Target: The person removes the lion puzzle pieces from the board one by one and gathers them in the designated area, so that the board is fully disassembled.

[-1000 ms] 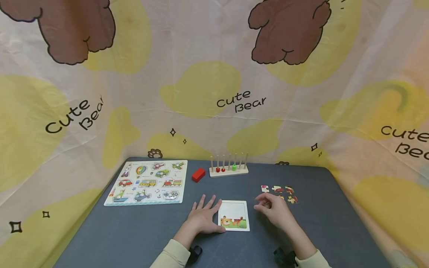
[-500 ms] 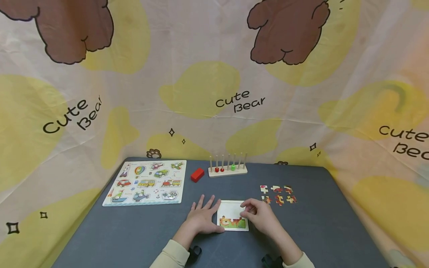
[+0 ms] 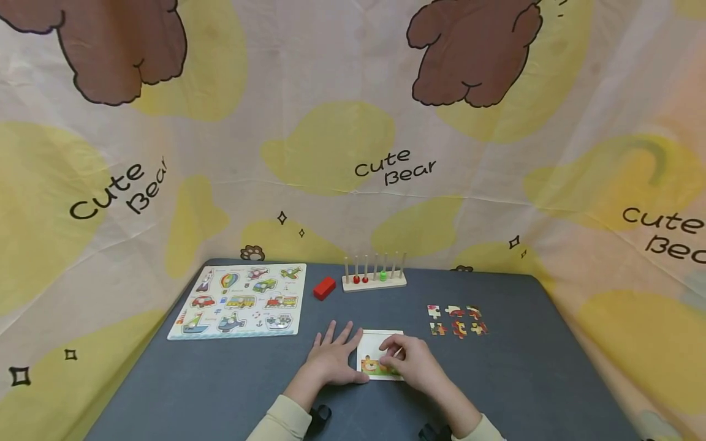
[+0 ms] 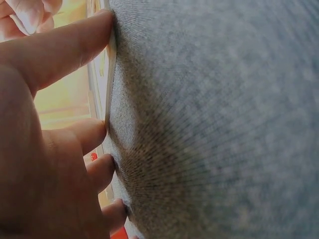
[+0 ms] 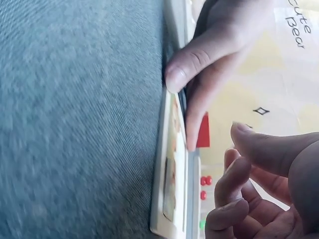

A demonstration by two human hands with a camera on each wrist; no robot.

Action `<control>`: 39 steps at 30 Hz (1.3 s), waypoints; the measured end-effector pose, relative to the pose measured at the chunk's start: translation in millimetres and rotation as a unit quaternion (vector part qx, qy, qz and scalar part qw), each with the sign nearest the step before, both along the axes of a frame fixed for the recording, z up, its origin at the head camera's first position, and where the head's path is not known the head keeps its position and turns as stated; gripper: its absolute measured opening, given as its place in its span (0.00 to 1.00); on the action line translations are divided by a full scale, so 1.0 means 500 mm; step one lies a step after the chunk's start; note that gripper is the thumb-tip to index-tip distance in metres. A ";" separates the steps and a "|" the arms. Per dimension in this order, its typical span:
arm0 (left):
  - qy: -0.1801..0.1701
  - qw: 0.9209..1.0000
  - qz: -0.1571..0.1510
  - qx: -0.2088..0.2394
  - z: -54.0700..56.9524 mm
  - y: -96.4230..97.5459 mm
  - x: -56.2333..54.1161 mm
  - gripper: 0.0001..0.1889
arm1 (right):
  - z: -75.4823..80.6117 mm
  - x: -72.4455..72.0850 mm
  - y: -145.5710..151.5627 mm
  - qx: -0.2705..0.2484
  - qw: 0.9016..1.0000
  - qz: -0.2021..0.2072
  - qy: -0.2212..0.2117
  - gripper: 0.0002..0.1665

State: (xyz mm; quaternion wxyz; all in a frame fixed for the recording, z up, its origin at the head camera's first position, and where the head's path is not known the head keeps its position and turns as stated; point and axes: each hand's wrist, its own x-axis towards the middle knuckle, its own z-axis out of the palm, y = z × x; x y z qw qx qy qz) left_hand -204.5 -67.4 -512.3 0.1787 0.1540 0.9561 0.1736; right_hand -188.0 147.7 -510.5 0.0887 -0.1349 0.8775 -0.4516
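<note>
A white-framed jigsaw board lies flat near the table's front, with picture pieces of an orange animal on green along its lower part. My left hand rests spread at the board's left side; its thumb and forefinger touch the frame's edge. Over the right half of the board hovers my right hand, fingers loosely bent. In the right wrist view a gap shows between its thumb and bent fingers, and no piece shows there. This hand hides part of the pieces in the head view.
Several loose jigsaw pieces lie right of the board in two rows. Behind are a red block, a peg stand with beads and a vehicle picture board. A printed cloth hangs behind the grey table.
My right hand has moved left from beside the loose pieces to over the board, uncovering the lower row of loose pieces. My left hand stays at the frame.
</note>
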 end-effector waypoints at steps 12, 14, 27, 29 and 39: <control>0.000 1.000 -0.003 0.007 0.003 -0.003 0.000 0.52 | -0.027 -0.012 -0.036 0.046 0.996 0.075 0.008 0.08; -0.001 1.000 -0.003 0.008 0.004 -0.003 0.001 0.52 | -0.030 -0.014 -0.040 0.064 0.994 0.088 0.011 0.09; 0.001 1.000 -0.003 0.017 0.000 -0.005 0.003 0.52 | -0.026 -0.012 -0.051 0.113 0.989 0.089 0.016 0.12; 0.001 1.000 -0.004 0.018 -0.001 -0.005 0.002 0.51 | -0.025 -0.012 -0.052 0.115 0.989 0.090 0.017 0.11; -0.003 1.000 -0.005 0.012 -0.005 -0.005 -0.001 0.52 | -0.028 -0.013 -0.051 0.110 0.990 0.084 0.020 0.12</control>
